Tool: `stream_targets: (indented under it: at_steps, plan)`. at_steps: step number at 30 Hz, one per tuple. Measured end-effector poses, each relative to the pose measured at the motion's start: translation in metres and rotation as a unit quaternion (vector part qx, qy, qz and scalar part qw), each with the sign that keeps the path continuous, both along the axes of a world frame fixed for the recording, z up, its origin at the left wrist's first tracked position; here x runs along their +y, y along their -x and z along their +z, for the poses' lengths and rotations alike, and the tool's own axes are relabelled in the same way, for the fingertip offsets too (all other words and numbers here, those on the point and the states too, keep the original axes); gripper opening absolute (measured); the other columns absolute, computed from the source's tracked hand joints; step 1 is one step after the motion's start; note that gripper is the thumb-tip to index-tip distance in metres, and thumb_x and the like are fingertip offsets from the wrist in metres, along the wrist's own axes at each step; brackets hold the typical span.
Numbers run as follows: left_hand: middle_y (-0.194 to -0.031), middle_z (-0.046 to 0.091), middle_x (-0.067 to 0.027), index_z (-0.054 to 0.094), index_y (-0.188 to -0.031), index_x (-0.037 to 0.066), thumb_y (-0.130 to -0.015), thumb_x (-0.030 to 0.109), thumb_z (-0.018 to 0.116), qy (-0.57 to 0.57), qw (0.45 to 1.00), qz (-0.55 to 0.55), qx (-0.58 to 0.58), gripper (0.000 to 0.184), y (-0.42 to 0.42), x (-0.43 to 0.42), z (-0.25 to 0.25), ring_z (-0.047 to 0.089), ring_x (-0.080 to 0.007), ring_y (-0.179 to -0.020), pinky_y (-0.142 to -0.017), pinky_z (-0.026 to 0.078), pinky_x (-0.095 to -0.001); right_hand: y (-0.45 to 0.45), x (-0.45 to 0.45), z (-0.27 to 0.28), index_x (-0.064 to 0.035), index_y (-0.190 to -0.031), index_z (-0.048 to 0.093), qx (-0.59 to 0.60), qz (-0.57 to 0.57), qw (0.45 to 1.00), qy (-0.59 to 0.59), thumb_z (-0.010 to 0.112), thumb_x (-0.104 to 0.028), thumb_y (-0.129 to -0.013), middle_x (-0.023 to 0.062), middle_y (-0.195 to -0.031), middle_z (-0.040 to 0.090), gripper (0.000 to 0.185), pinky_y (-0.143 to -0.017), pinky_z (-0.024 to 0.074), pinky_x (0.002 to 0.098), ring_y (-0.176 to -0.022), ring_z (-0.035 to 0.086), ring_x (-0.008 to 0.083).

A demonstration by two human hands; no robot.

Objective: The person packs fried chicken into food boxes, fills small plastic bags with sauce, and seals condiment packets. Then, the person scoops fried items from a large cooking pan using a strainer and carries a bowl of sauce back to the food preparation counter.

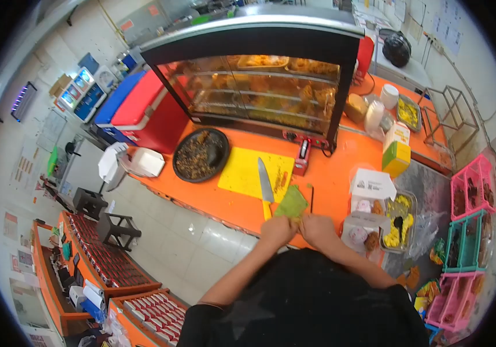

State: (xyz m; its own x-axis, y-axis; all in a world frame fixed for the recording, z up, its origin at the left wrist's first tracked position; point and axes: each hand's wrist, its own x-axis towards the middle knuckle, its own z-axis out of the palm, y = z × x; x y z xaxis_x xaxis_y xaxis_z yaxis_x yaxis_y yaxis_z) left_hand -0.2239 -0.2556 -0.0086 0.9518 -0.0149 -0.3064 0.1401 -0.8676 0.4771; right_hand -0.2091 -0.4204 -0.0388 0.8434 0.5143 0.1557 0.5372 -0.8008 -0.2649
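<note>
A green sheet that looks like a piece of banana leaf (292,202) is held at its near end, close to my body. My left hand (278,232) and my right hand (318,230) pinch it side by side; my fingertips are partly hidden. Just left of the leaf lies a knife (265,183) with a yellow handle, its blade on the yellow cutting board (240,172). A thin dark stick (312,198) is on the orange counter (340,168) beyond my right hand. Behind it stands a small red device (301,157).
A glass food warmer (259,87) stands at the back. Left of the board is a round black stone dish (220,137) with dark crumbly food. At right are open white boxes (373,182) and a tray of yellow food (412,205). Coloured baskets (465,243) stand far right.
</note>
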Motion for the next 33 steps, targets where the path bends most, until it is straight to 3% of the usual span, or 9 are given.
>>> stream_targets:
  at_steps: [4, 7, 13, 18, 23, 25, 29, 32, 33]
  plan:
    - [-0.121, 0.061, -0.0164, 0.052, -0.129, 0.005, -0.073, 0.023, 0.083, 0.185, 0.897, -0.109, -0.386, 0.066, 0.007, 0.024, 0.101, 0.055, -0.0405, -0.118, -0.102, 0.042, -0.0495, -0.010, -0.005, 0.121, -0.0063, -0.079, 0.060, 0.073, 0.074, 0.977, -0.189, 0.059, -0.023, -0.090, 0.0166, -0.068, 0.059, 0.021, -0.055, 0.0462, 0.0473, -0.063, 0.062, 0.0370]
    - [-0.119, 0.060, -0.0142, 0.049, -0.131, 0.005, -0.068, 0.020, 0.086, 0.253, 0.873, -0.150, -0.389, 0.074, -0.001, 0.007, 0.131, 0.054, -0.0394, -0.119, -0.103, 0.039, -0.0498, -0.001, -0.012, 0.209, -0.0052, -0.074, 0.056, 0.076, 0.118, 0.967, -0.215, 0.063, -0.017, -0.087, 0.0140, -0.064, 0.056, 0.019, -0.053, 0.0428, 0.0450, -0.058, 0.058, 0.0353]
    - [-0.088, 0.064, -0.0076, 0.065, -0.103, 0.006, -0.064, 0.017, 0.086, 0.388, 0.738, -0.229, -0.503, 0.045, 0.018, -0.007, 0.184, 0.062, -0.0280, -0.077, -0.068, 0.050, -0.0402, 0.033, -0.032, 0.304, -0.0065, -0.073, 0.057, 0.031, 0.200, 0.942, -0.268, 0.068, -0.015, -0.082, 0.0071, -0.063, 0.052, 0.017, -0.046, 0.0413, 0.0375, -0.049, 0.054, 0.0262]
    - [-0.081, 0.063, -0.0053, 0.067, -0.094, 0.008, -0.066, 0.024, 0.088, 0.438, 0.650, -0.204, -0.586, 0.039, 0.041, -0.025, 0.210, 0.057, -0.0212, -0.062, -0.045, 0.041, -0.0299, 0.047, -0.037, 0.310, -0.0032, -0.072, 0.067, 0.072, 0.293, 0.870, -0.390, 0.073, -0.023, -0.086, 0.0041, -0.061, 0.055, 0.025, -0.038, 0.0332, 0.0299, -0.042, 0.048, 0.0170]
    - [-0.080, 0.055, -0.0050, 0.050, -0.102, 0.015, -0.090, 0.029, 0.063, 0.432, 0.701, -0.111, -0.556, 0.022, 0.052, -0.041, 0.222, 0.044, -0.0196, -0.062, -0.047, 0.032, -0.0309, 0.053, -0.025, 0.297, 0.0001, -0.072, 0.066, -0.102, 0.267, 0.812, -0.509, 0.077, -0.023, -0.075, 0.0129, -0.066, 0.059, 0.025, -0.042, 0.0416, 0.0315, -0.049, 0.058, 0.0230]
    - [-0.074, 0.057, -0.0053, 0.055, -0.100, 0.009, -0.086, 0.031, 0.076, 0.449, 0.538, -0.267, -0.662, 0.033, 0.021, -0.041, 0.226, 0.050, -0.0177, -0.060, -0.046, 0.036, -0.0276, 0.051, -0.021, 0.302, -0.0007, -0.071, 0.066, -0.115, 0.262, 0.809, -0.514, 0.077, -0.023, -0.074, 0.0126, -0.066, 0.058, 0.025, -0.042, 0.0416, 0.0316, -0.050, 0.058, 0.0225]
    - [-0.073, 0.055, -0.0046, 0.054, -0.097, 0.010, -0.087, 0.025, 0.074, 0.482, 0.529, -0.207, -0.668, 0.027, 0.026, -0.044, 0.205, 0.047, -0.0161, -0.056, -0.043, 0.030, -0.0283, 0.048, -0.020, 0.300, -0.0022, -0.071, 0.067, -0.165, 0.268, 0.791, -0.525, 0.075, -0.027, -0.079, 0.0115, -0.066, 0.057, 0.027, -0.041, 0.0401, 0.0309, -0.050, 0.058, 0.0214]
    - [-0.079, 0.061, -0.0055, 0.057, -0.107, 0.010, -0.091, 0.026, 0.071, 0.469, 0.556, -0.299, -0.618, 0.027, 0.032, -0.030, 0.211, 0.055, -0.0205, -0.071, -0.056, 0.044, -0.0305, 0.049, -0.024, 0.299, -0.0031, -0.069, 0.066, -0.125, 0.281, 0.791, -0.529, 0.072, -0.027, -0.085, 0.0103, -0.065, 0.056, 0.030, -0.041, 0.0390, 0.0304, -0.049, 0.058, 0.0207]
    - [-0.080, 0.058, -0.0051, 0.054, -0.106, 0.012, -0.091, 0.028, 0.066, 0.468, 0.625, -0.234, -0.579, 0.025, 0.048, -0.034, 0.219, 0.050, -0.0201, -0.068, -0.052, 0.038, -0.0307, 0.050, -0.025, 0.298, -0.0035, -0.067, 0.065, -0.108, 0.278, 0.791, -0.534, 0.070, -0.027, -0.089, 0.0094, -0.063, 0.055, 0.032, -0.040, 0.0384, 0.0304, -0.048, 0.057, 0.0201]
